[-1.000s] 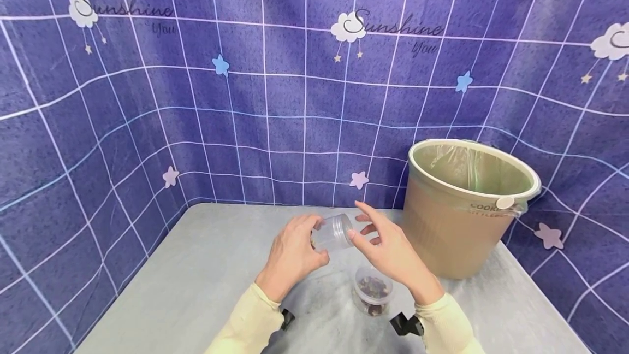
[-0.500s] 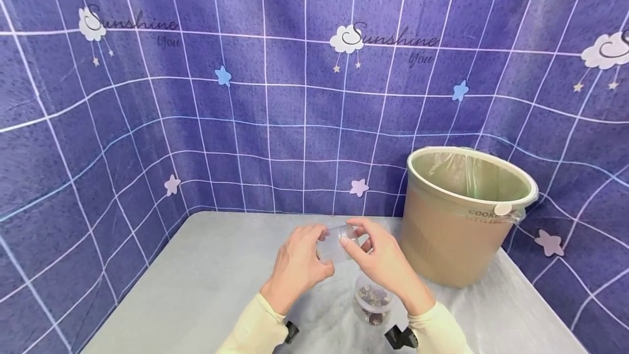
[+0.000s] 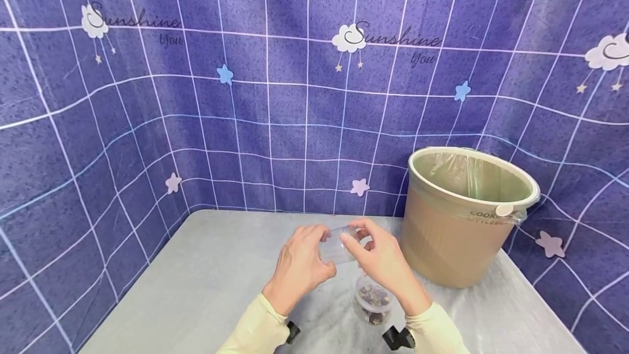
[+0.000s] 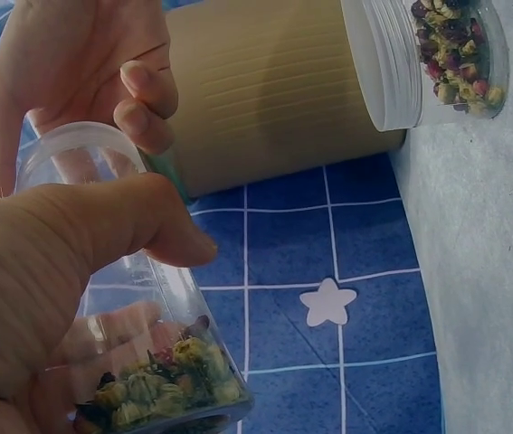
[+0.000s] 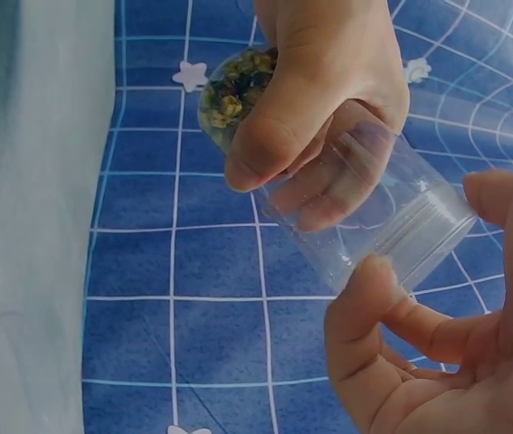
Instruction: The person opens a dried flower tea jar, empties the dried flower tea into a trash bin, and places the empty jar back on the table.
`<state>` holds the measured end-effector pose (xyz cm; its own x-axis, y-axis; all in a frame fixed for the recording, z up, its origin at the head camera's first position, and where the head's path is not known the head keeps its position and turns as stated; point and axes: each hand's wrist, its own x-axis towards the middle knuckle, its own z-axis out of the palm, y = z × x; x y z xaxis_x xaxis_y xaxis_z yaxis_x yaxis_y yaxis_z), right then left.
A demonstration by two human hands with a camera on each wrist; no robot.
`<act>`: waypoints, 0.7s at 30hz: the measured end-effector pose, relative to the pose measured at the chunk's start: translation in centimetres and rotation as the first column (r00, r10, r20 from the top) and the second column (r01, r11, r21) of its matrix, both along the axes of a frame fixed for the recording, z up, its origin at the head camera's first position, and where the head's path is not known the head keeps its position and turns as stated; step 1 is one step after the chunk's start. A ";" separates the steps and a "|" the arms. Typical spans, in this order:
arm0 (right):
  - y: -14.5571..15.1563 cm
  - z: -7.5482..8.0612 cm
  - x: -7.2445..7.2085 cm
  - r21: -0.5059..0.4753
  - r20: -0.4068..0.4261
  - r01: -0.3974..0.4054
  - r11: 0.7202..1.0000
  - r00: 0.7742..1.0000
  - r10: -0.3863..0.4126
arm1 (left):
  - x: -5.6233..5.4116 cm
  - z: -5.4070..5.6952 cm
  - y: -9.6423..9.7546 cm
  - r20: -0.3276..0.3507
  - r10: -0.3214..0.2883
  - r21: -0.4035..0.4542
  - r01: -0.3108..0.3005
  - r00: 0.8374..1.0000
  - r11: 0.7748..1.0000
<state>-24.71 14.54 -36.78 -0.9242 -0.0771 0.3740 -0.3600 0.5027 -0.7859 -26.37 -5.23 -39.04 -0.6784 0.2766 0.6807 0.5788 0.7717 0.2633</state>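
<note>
My left hand (image 3: pixel 300 261) grips a clear plastic jar (image 3: pixel 336 247) that lies tilted above the table, its mouth toward the right. Dried flower buds (image 4: pixel 161 384) are heaped at the closed end, as the left wrist view shows. At the threaded rim (image 5: pixel 428 226), my right hand (image 3: pixel 385 261) pinches with thumb and fingers on opposite sides; no lid can be made out there. Below the right hand, a second clear jar (image 3: pixel 373 302) with similar buds stands upright on the table. Whether that one is covered I cannot tell.
A tan bin (image 3: pixel 454 239) lined with a clear bag stands at the back right of the grey tabletop (image 3: pixel 211 283). Behind the table hangs a blue gridded curtain (image 3: pixel 285 141) printed with stars and clouds.
My right hand's spread fingers have drawn in and taken hold of the jar's rim. The left hand keeps its grip. Over the last half second little differs.
</note>
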 end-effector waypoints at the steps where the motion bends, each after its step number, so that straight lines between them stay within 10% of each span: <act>1: 0.0 0.0 0.0 0.008 -0.010 0.010 1.000 1.000 -0.010 | 0.0 0.0 0.0 -0.004 0.001 -0.002 -0.001 1.000 1.000; 21: -0.6 -0.3 -0.3 0.053 -0.080 0.034 0.998 0.996 -0.029 | 0.0 0.2 -0.2 0.025 0.028 -0.026 -0.027 0.999 0.999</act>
